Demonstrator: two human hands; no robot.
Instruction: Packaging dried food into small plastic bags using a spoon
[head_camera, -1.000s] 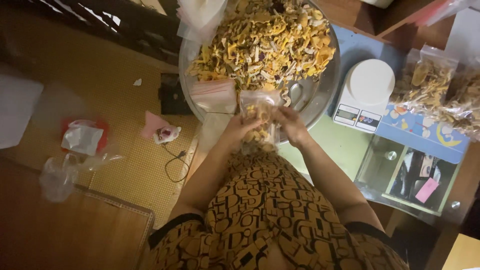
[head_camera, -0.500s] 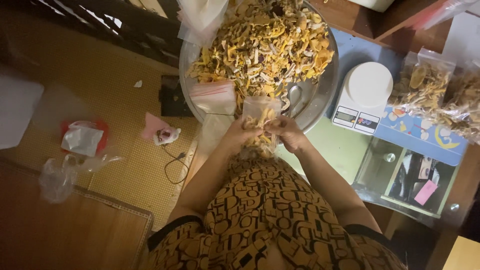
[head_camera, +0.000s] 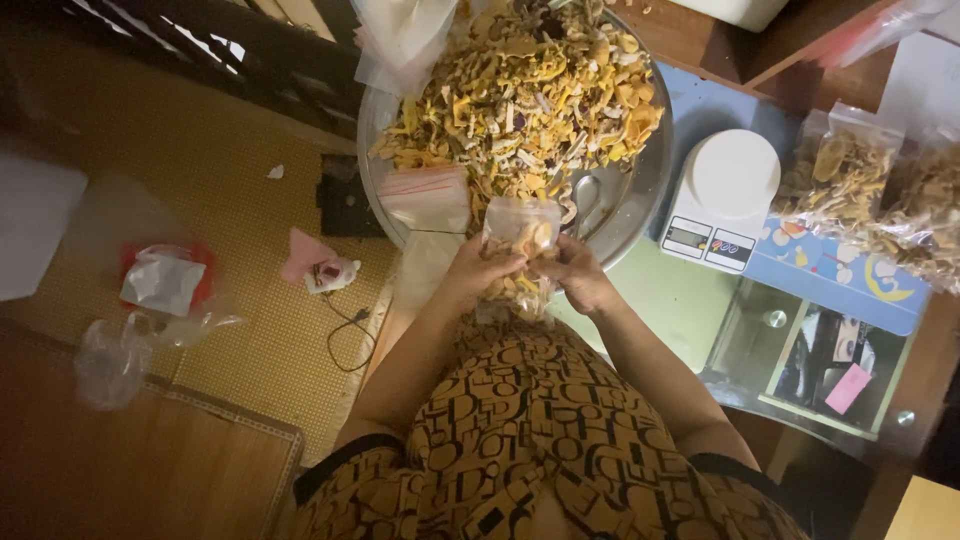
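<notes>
In the middle of the frame the left hand (head_camera: 478, 268) and the right hand (head_camera: 575, 275) both grip one small clear bag (head_camera: 520, 235), partly filled with dried pieces. Two filled bags (head_camera: 870, 190) already lie at the upper right, beside the scale (head_camera: 722, 198). The metal bowl (head_camera: 640, 195) above holds a big heap, so I judge much packing remains.
</notes>
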